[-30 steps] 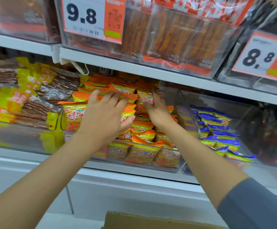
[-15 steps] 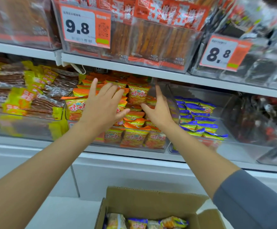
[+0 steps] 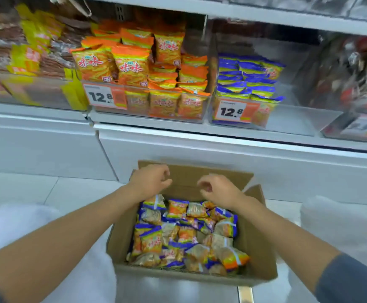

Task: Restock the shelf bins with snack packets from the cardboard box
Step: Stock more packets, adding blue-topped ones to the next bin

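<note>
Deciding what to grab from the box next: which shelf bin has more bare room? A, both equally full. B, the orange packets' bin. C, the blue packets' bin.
C: the blue packets fill only the left part of their clear bin, its right side bare, while the orange packets are heaped across theirs.

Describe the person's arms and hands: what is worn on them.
The left hand and right hand are bare: no gloves, rings or watch visible. Forearms are uncovered. A plain grey fabric sleeve begins near the right elbow; a sliver of the same grey shows at the left.
</note>
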A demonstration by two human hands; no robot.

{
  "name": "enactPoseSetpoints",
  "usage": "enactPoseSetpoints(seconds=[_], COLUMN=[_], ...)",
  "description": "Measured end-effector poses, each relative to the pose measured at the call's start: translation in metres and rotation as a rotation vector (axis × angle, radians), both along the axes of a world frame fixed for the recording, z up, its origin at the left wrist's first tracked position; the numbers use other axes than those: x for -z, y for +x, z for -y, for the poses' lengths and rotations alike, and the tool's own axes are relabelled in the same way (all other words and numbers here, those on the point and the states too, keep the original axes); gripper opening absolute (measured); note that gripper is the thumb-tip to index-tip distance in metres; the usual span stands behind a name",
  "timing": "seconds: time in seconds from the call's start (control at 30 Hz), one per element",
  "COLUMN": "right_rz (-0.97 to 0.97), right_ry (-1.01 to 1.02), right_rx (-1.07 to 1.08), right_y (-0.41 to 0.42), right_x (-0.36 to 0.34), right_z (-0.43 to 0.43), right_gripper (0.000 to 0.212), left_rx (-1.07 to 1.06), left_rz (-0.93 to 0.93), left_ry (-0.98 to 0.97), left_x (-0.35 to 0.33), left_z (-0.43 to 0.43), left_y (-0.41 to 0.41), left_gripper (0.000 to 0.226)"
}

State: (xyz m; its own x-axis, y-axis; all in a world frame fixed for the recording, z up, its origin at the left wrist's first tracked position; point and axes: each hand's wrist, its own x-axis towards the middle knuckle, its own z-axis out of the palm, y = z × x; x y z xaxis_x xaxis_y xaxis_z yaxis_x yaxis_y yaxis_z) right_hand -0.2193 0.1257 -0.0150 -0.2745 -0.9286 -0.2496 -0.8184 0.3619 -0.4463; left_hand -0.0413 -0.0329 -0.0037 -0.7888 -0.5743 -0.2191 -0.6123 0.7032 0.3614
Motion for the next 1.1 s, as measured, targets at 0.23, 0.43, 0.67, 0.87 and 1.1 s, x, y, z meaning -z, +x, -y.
enactPoseSetpoints(seconds=[0.23,0.43,0.67,0.87,1.1], right_rz=[0.329,0.174,0.101,0.435,0.731], right_ry=[0.195,0.280,0.235,0.037,-0.085], right_rx=[0.238,0.148,-0.030,0.155,0.229], right_y=[0.000,0.027,0.035,0.032,0.046], right_x=[0.126,0.191,0.205,0.146,0.078], right_z=[0.008,0.047,0.035,0.022,0.002], right_gripper=[0.032,0.062,0.045,0.050,0.084], left_rx=[-0.073,-0.162,-0.173,-0.318,-0.312], left_rz=[0.135,0.093,0.103,0.018,-0.168], left_ry=[0.271,0.357,0.456,0.507,0.752], left_x=[0.065,0.072,0.070,0.065,0.063], left_z=[-0.012,-0.015,-0.025,-0.029,-0.040], left_y=[0.005,0.028,0.043,0.035,0.030], left_gripper=[0.026,0.018,0.017,0.037,0.020])
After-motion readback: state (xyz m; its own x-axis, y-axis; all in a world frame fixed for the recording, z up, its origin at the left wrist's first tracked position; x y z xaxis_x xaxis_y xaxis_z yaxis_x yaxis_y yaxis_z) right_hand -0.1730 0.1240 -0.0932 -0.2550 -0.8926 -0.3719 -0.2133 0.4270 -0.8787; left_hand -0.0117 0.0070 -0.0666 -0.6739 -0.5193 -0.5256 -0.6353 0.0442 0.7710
